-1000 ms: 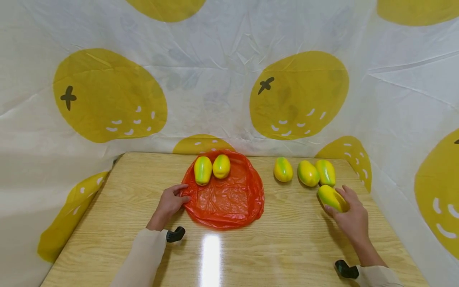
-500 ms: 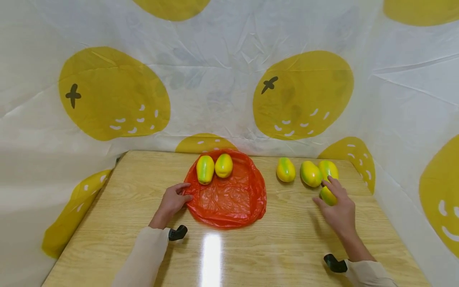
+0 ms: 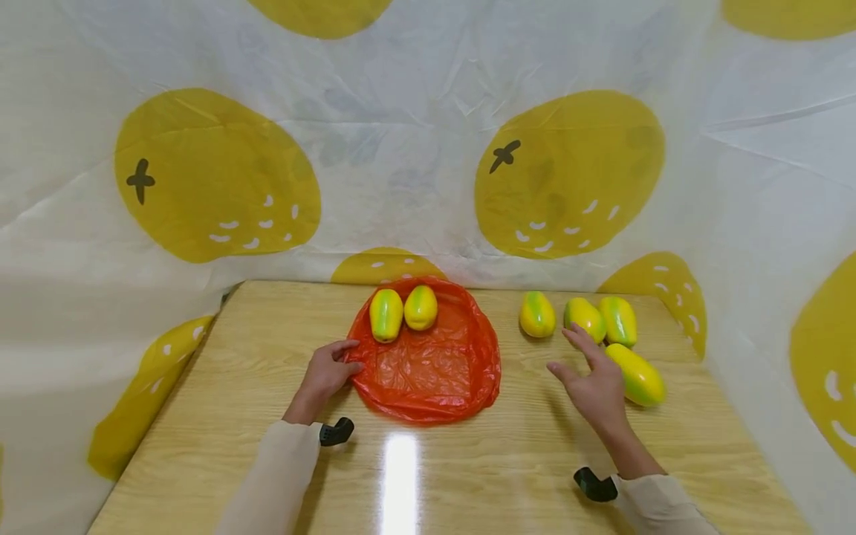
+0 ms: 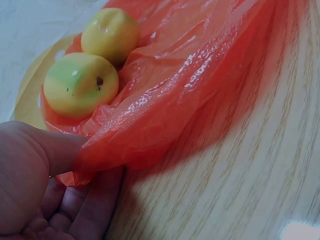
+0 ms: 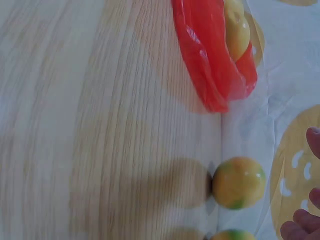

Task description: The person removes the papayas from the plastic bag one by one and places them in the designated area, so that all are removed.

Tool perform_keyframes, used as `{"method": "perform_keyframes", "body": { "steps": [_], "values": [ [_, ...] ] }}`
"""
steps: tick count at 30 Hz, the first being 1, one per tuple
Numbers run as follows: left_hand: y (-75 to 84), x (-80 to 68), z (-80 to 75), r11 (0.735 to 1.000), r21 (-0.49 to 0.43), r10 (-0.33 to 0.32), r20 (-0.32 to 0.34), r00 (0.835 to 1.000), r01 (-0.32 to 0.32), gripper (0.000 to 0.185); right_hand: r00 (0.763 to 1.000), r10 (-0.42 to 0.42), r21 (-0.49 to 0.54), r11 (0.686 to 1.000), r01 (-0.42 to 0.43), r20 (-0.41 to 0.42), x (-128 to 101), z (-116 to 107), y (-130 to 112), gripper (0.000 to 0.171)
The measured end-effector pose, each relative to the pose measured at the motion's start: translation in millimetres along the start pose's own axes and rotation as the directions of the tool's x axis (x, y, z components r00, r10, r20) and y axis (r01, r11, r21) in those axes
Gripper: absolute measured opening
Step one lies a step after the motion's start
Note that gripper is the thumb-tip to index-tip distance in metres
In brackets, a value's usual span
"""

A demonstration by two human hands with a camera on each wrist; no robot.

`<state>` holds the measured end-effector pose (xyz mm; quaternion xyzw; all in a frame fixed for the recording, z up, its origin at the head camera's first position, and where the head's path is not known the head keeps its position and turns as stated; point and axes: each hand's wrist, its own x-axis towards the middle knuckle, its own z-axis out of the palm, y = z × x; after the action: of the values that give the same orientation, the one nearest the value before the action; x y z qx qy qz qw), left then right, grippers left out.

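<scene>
A red plastic bag point(image 3: 483, 349) lies spread open on the table, its rim rolled into a ring. Inside it, toward the back left, are two yellow-green papayas point(image 3: 386, 316). My left hand point(image 3: 324, 375) pinches the bag's left rim, thumb above and fingers underneath, as the left wrist view shows. To the right, my right hand point(image 3: 597, 390) is held over the table with thumb and fingers spread and nothing in it. It overlaps the lower edge of one papaya point(image 3: 583, 316) in the head view. Beside its wrist lies a longer papaya point(image 3: 637, 375).
Another papaya point(image 3: 537, 314) stands between the bag and the right group, and one more papaya point(image 3: 618, 322) is at the back right. A fruit-print cloth point(image 3: 401, 186) hangs behind the wooden table point(image 3: 508, 461) and along its sides.
My right hand has let go of the papaya at the front right and moved left, fingers spreading. That papaya stays on the table. My left hand keeps its hold on the bag.
</scene>
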<state>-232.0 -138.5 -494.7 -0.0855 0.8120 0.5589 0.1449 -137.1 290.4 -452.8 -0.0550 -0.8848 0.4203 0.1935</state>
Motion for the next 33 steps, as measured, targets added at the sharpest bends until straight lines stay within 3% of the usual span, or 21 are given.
{"method": "perform_keyframes", "body": {
  "steps": [16,33],
  "values": [
    [-0.5,2.8,0.3,1.0,-0.002,-0.003,-0.008,1.0,0.003,0.052,0.982,0.003,0.209,0.977,-0.043,0.188,17.6,56.7,-30.6,0.064],
    [0.1,2.7,-0.1,1.0,0.011,-0.009,0.004,1.0,0.009,0.053,0.95,0.094,0.293,0.938,-0.184,0.297,43.4,106.8,-73.2,0.069]
  ]
}}
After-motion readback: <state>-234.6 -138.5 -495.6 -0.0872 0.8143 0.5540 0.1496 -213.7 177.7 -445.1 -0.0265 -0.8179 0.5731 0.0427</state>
